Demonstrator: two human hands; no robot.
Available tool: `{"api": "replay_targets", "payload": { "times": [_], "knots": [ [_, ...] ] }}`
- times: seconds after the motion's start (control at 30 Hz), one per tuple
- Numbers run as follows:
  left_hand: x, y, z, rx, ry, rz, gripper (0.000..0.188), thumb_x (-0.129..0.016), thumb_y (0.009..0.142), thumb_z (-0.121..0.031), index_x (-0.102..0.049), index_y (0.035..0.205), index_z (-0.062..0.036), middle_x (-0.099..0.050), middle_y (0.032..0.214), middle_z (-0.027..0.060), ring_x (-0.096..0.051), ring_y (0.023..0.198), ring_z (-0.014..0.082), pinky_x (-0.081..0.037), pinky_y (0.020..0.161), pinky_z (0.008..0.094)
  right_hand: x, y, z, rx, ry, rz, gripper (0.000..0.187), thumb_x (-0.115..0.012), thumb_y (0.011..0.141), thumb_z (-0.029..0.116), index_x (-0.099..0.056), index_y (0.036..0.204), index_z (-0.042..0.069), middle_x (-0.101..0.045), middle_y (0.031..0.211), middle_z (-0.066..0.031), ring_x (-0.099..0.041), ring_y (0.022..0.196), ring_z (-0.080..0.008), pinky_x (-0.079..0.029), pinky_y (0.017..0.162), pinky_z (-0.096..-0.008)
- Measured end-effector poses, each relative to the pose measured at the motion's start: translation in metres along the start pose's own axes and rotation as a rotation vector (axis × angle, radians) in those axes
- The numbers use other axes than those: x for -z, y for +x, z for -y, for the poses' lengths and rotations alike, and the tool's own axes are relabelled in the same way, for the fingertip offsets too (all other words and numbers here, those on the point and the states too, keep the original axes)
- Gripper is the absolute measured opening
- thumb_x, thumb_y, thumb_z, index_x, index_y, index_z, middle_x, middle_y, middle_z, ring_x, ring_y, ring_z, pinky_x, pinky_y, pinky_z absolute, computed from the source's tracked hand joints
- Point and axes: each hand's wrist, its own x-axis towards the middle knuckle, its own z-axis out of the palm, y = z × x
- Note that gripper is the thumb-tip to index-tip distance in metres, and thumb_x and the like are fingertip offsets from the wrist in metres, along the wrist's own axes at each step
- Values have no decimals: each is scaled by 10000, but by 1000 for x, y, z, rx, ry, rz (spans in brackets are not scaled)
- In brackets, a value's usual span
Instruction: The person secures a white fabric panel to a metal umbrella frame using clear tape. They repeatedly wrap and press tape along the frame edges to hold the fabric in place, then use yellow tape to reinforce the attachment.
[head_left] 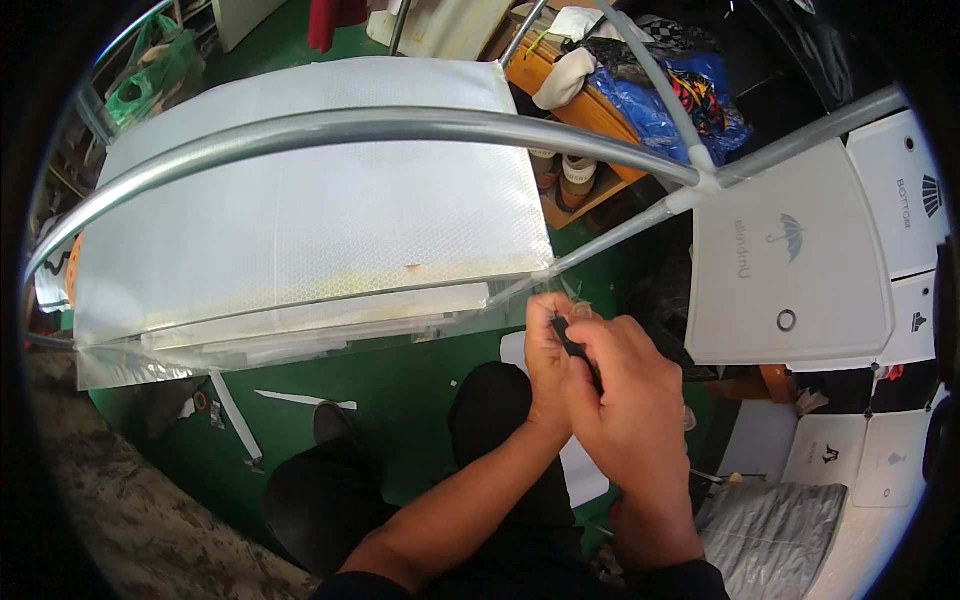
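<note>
A white textured sheet (320, 205) lies across a metal tube frame (420, 124), with clear plastic film (400, 332) along its near edge. At the sheet's near right corner, my left hand (547, 385) is closed, its fingertips against the film beside the tube; my right hand partly covers them. My right hand (635, 385) wraps around a slim black-handled tool (572, 345). Its working end is hidden between the hands, so its kind does not show. Both hands are close together and touching, above my right knee.
White storage panels (790, 265) with printed icons stand at the right. Beyond the frame, a wooden shelf (600, 110) holds shoes and cloth. White strips (236, 415) lie on the green floor (290, 445). A patterned cover (150, 490) is at lower left.
</note>
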Motion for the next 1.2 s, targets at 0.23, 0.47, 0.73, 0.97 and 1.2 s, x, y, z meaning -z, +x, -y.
{"api": "replay_targets", "payload": {
  "times": [0.23, 0.47, 0.73, 0.97, 1.2],
  "knots": [
    [-4, 13, 2, 35, 135, -69, 87, -550, 1036, -115, -476, 992, -110, -567, 818, 30, -508, 719, 100, -418, 641, 237, 24, -16, -24, -224, 253, -88, 329, -668, 805, -65, -650, 1119, 30, -599, 855, -97, -596, 657, -181, -490, 587, -277],
    [-3, 11, 3, -12, 115, -24, 51, -556, 1025, -94, -513, 1011, -116, -618, 915, 57, -530, 754, 112, -437, 677, 260, 25, -22, -58, -289, 384, -289, 335, -642, 864, -81, -629, 1187, 8, -595, 839, -26, -549, 699, -74, -448, 610, -218],
    [-8, 8, -23, 234, -178, 110, 39, -606, 1013, -167, -568, 1014, -177, -646, 1036, 27, -572, 888, 133, -448, 760, 300, -22, -28, -113, -378, 694, -271, 296, -622, 896, -59, -620, 1183, 15, -557, 827, 27, -506, 709, -40, -412, 611, -207],
    [-22, 11, -22, 336, -369, 214, 35, -590, 1026, -188, -559, 1015, -178, -635, 989, 37, -572, 865, 146, -440, 744, 297, -65, -42, -152, -437, 721, -191, 238, -627, 901, -10, -643, 1138, 4, -622, 859, -13, -564, 739, -79, -458, 639, -241],
    [-47, -12, -13, 308, 14, 432, 30, -554, 1019, -63, -528, 1018, -78, -641, 976, 91, -557, 813, 122, -437, 734, 273, -78, -64, -176, -264, 357, -191, 262, -661, 886, 151, -651, 1118, 28, -709, 992, -107, -690, 867, -220, -535, 762, -327]
  ]
}}
